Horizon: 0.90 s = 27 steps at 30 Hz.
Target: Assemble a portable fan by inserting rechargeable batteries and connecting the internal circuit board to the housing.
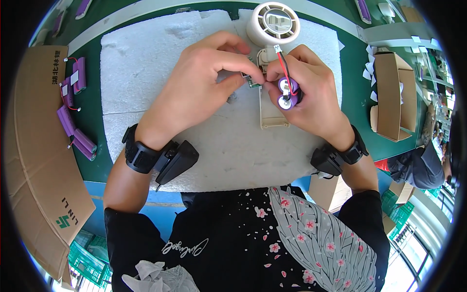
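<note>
Green bench point(354, 92) in a workroom, seen from above, with a large white foam pad point(224, 155) covering its middle and reaching its near edge, where the person sits. Along the left edge stands a tall flattened-looking cardboard box point(36, 160). Between it and the pad's left edge, a narrow green strip carries purple battery packs point(75, 131) with thin wires, near the bench's left side.

On the pad, left of centre and toward the far edge, the left hand point(204, 73) bends inward with a narrow grip; its thumb and forefinger are at a small green circuit board point(252, 84), though whether they pinch it cannot be told. Just right of the board lies a cream handle shell point(275, 119), its long side running toward the near edge. Beyond it, at the pad's far edge, is a round cream head point(276, 22) with a spoked grille.

The right hand point(314, 87), right of centre, has its grip closed around a pair of purple cells point(285, 85), over the shell; red and black wires rise to a white connector point(278, 48). White foam spreads from both hands to the near edge. Farther right, past a green strip, an open cardboard box point(391, 97) stands near the bench's right edge.
</note>
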Available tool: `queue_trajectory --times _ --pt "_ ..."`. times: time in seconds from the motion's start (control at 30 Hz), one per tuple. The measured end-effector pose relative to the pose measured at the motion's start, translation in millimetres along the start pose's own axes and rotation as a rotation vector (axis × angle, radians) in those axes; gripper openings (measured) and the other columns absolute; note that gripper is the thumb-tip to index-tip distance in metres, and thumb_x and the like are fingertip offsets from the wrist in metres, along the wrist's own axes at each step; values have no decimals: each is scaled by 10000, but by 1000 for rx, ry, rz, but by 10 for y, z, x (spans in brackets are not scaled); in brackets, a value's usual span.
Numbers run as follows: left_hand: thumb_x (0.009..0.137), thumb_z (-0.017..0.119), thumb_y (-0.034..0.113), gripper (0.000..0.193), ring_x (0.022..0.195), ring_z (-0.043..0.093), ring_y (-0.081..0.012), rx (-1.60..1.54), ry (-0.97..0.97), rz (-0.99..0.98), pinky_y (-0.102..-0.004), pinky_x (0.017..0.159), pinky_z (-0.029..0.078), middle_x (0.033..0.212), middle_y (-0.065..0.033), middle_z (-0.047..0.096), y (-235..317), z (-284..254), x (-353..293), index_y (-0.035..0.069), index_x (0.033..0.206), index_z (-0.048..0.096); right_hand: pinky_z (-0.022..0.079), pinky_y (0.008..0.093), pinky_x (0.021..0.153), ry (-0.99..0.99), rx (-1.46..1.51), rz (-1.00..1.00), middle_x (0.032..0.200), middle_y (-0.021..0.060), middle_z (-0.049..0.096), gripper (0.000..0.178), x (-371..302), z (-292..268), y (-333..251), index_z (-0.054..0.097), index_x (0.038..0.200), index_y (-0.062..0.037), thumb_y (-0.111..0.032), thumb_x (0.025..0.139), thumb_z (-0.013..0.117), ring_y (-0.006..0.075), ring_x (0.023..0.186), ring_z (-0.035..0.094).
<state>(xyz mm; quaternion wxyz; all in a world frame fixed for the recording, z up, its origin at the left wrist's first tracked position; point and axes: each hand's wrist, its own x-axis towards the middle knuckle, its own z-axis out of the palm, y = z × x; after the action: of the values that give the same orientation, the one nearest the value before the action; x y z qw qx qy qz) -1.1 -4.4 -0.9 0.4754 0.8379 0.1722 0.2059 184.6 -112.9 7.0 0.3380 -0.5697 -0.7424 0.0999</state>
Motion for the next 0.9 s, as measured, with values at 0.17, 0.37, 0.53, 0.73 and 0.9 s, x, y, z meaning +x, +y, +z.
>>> queue_trajectory --times 0.17,0.37,0.53,0.73,0.9 --pt "761 604 -117 235 872 606 -155 -32 -97 -37 -266 781 493 956 -67 605 71 -47 -9 0 961 639 485 330 641 2 4 19 741 41 630 287 -19 14 -7 623 855 -67 51 625 749 248 753 572" --pt "808 605 -98 195 834 580 -118 -293 36 -36 -254 741 482 936 -28 607 70 135 -17 2 975 599 490 330 651 -15 23 -2 772 61 627 284 -4 -19 -3 622 889 -41 44 650 748 251 764 574" --pt "834 621 -71 158 817 545 -73 -393 -9 -173 -235 699 463 926 3 595 46 88 -9 15 957 576 479 300 651 57 168 9 830 97 634 266 31 -55 -44 619 942 -5 4 707 742 215 776 581" --pt "839 656 -42 144 817 537 -58 -363 -54 -224 -229 692 462 919 10 586 54 41 -1 23 929 564 420 245 576 134 165 46 798 88 616 207 -15 -96 -32 634 974 13 -52 797 719 153 671 550" --pt "852 684 4 141 802 545 -62 -401 -20 -218 -220 682 463 921 5 595 71 56 -8 22 952 586 394 234 532 71 152 55 741 65 599 120 -25 -137 -35 646 935 17 -49 843 684 123 605 533"
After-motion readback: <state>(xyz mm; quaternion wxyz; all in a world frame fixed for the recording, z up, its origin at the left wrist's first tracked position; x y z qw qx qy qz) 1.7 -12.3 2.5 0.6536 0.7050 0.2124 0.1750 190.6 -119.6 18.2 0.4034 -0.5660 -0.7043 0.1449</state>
